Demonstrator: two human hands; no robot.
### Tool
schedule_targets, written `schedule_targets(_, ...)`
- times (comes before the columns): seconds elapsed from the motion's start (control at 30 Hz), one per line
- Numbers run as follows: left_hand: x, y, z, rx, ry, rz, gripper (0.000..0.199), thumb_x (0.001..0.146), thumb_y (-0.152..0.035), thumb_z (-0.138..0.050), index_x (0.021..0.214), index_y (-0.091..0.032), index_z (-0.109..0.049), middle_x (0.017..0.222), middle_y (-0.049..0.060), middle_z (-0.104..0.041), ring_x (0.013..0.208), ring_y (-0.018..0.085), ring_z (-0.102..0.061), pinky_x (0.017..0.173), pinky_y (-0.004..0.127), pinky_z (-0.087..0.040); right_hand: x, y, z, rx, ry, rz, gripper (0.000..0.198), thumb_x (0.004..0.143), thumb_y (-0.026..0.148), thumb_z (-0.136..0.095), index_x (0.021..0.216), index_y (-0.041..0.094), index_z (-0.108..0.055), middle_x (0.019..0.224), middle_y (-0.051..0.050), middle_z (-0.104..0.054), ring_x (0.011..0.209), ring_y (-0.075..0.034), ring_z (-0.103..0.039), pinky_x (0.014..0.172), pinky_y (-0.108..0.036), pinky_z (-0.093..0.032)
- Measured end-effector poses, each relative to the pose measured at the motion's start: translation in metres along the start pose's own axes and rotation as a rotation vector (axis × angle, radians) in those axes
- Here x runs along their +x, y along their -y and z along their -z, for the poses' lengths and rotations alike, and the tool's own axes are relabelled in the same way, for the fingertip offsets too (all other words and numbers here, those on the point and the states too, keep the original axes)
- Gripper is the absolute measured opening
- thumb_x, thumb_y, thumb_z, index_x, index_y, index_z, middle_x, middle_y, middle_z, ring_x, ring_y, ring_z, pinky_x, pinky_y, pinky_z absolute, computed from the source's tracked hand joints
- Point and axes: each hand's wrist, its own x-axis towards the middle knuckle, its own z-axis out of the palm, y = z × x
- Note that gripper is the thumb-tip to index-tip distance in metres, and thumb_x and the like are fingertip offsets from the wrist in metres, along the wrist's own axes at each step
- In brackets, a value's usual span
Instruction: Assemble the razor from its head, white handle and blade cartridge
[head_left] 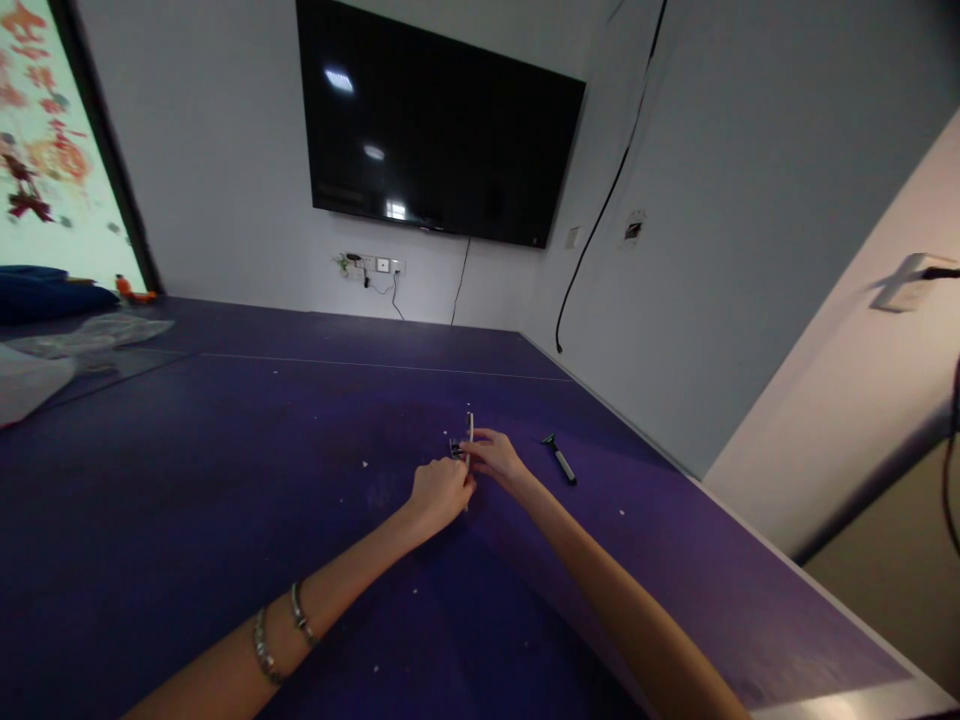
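My left hand (442,490) is closed in a fist around the lower part of a slim pale stick (471,424), which stands about upright with a dark patch near its top. From the right, the fingers of my right hand (496,456) are pinched at the middle of the same stick. Just left of those fingertips is a small dark and silvery piece (454,447); I cannot tell which hand holds it. A razor (562,465) with a grey and black handle and a green part at its head lies on the table, right of my right hand.
Small white scraps (365,464) dot the purple table (225,480). Clear plastic wrapping (97,333), a dark blue cloth (52,295) and an orange object (133,291) are at the far left. A black cable (600,215) hangs by the right wall, its end near the table edge.
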Motion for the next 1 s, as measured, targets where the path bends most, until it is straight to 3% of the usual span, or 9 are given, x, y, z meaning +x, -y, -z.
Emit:
schedule_targets(0.1,-0.001,-0.007,0.0,-0.001,0.001,-0.031,0.034,0.086,-0.034,-0.036,0.093,-0.014,-0.063,0.085,0.014,-0.067,0.083,0.028,-0.064,0.07,0.039,-0.048,-0.002,0.006,0.005,-0.027,-0.018,0.021,0.027,0.063,0.012,-0.07,0.087,0.015,-0.058,0.056,0.003,-0.061,0.053,-0.011,-0.06,0.051,-0.023,-0.051)
schedule_targets(0.23,0.001,-0.017,0.005,-0.034,-0.036,-0.075,0.042,0.088,-0.044,-0.03,0.094,-0.016,-0.062,0.086,0.013,-0.066,0.081,0.028,-0.064,0.069,0.039,-0.047,-0.001,0.02,0.032,-0.181,-0.052,0.089,0.025,0.064,0.018,-0.07,0.087,0.012,-0.064,0.066,-0.002,-0.066,0.059,-0.012,-0.062,0.057,-0.024,-0.052)
schedule_targets(0.4,0.006,-0.016,0.011,-0.064,-0.035,-0.092,0.046,0.089,-0.045,-0.026,0.09,-0.016,-0.061,0.085,0.011,-0.066,0.082,0.025,-0.063,0.071,0.036,-0.045,0.009,0.046,0.096,-0.48,-0.249,0.15,0.019,0.071,0.022,-0.061,0.082,0.008,-0.068,0.071,-0.007,-0.068,0.062,-0.013,-0.063,0.06,-0.022,-0.051)
schedule_targets(0.63,0.025,0.012,0.009,-0.079,-0.044,-0.06,0.036,0.087,-0.039,-0.032,0.087,-0.017,-0.06,0.084,0.008,-0.066,0.08,0.023,-0.062,0.068,0.032,-0.044,0.014,0.059,0.187,-0.92,-0.527,0.128,0.017,0.065,0.022,-0.062,0.074,0.01,-0.071,0.055,-0.003,-0.063,0.062,-0.018,-0.062,0.056,-0.022,-0.044)
schedule_targets(0.77,0.031,0.026,0.006,-0.094,-0.022,-0.022,0.033,0.087,-0.037,-0.034,0.088,-0.017,-0.06,0.086,0.008,-0.066,0.081,0.021,-0.061,0.068,0.03,-0.043,0.011,0.041,0.205,-1.129,-0.555,0.084,0.01,0.061,0.015,-0.063,0.065,0.012,-0.07,0.061,-0.006,-0.065,0.068,-0.02,-0.063,0.055,-0.02,-0.04)
schedule_targets(1.0,0.03,0.035,0.0,-0.092,-0.011,0.004,0.033,0.086,-0.035,-0.034,0.089,-0.018,-0.062,0.085,0.008,-0.066,0.08,0.022,-0.062,0.067,0.03,-0.044,0.013,0.014,0.21,-1.313,-0.505,-0.014,0.014,0.064,0.021,-0.061,0.071,0.014,-0.071,0.069,-0.01,-0.067,0.065,-0.02,-0.063,0.05,-0.02,-0.036)
